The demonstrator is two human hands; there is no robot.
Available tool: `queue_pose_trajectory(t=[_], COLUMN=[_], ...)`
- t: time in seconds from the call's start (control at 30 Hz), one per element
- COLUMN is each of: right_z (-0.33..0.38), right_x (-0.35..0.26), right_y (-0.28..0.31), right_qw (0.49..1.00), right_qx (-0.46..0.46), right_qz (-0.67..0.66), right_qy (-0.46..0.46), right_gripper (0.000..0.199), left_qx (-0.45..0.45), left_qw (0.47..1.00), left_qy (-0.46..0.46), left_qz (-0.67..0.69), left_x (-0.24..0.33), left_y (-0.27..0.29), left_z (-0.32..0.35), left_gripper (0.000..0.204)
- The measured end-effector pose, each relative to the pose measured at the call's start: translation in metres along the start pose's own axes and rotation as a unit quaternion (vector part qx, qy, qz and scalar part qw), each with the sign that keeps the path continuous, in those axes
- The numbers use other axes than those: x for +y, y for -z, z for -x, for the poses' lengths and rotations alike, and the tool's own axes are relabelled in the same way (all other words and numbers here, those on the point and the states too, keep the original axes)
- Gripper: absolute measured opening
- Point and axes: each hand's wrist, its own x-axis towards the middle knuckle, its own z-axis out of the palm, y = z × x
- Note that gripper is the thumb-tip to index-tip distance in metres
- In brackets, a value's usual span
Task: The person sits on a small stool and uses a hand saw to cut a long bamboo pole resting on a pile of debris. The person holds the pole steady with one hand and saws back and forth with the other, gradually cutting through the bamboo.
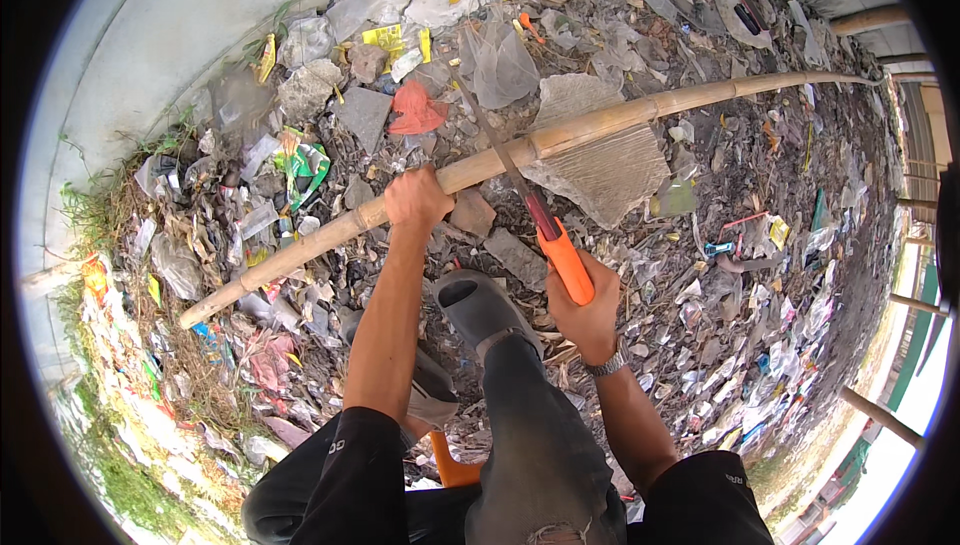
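A long bamboo pole [600, 123] runs slantwise across the view, from the lower left to the far right. My left hand [418, 198] is closed around it left of the middle. In my right hand [588, 307] is a handsaw, gripped by its orange handle [566, 263]. The narrow dark saw blade [490, 135] crosses the pole just right of my left hand, its tip pointing away from me. Whether the teeth have cut into the bamboo I cannot tell. Behind the pole lies a broken, ridged concrete slab [610, 170].
My grey clog [480, 310] stands on litter-strewn ground just below the pole. An orange curved piece [452, 467] shows between my legs. Stones and a red plastic scrap [417, 110] lie beyond the pole. A pale wall [120, 55] borders the left; wooden posts [880, 417] stand at right.
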Motion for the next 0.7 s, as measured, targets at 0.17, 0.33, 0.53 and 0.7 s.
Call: queue_pose_trajectory(t=[0.17, 0.33, 0.53, 0.7], right_z=[0.013, 0.084, 0.123, 0.012], right_x=[-0.014, -0.029, -0.035, 0.014], right_y=[-0.004, 0.035, 0.090, 0.001], right_qw=[1.000, 0.996, 0.989, 0.999], right_qx=[-0.019, -0.039, -0.059, -0.022], right_qz=[-0.002, 0.057, 0.121, 0.022], right_qy=[0.014, -0.052, -0.062, 0.031], right_gripper=[0.014, 0.012, 0.009, 0.015], left_qx=[-0.010, -0.032, -0.011, 0.000], left_qw=[1.000, 0.999, 0.999, 1.000], left_qy=[0.020, 0.033, 0.042, 0.006], left_qz=[0.000, -0.016, -0.008, -0.009], left_x=[-0.012, -0.014, -0.019, 0.005], left_y=[-0.010, 0.005, 0.004, -0.011], left_z=[0.021, 0.014, 0.009, 0.024], left_gripper=[0.030, 0.032, 0.034, 0.029])
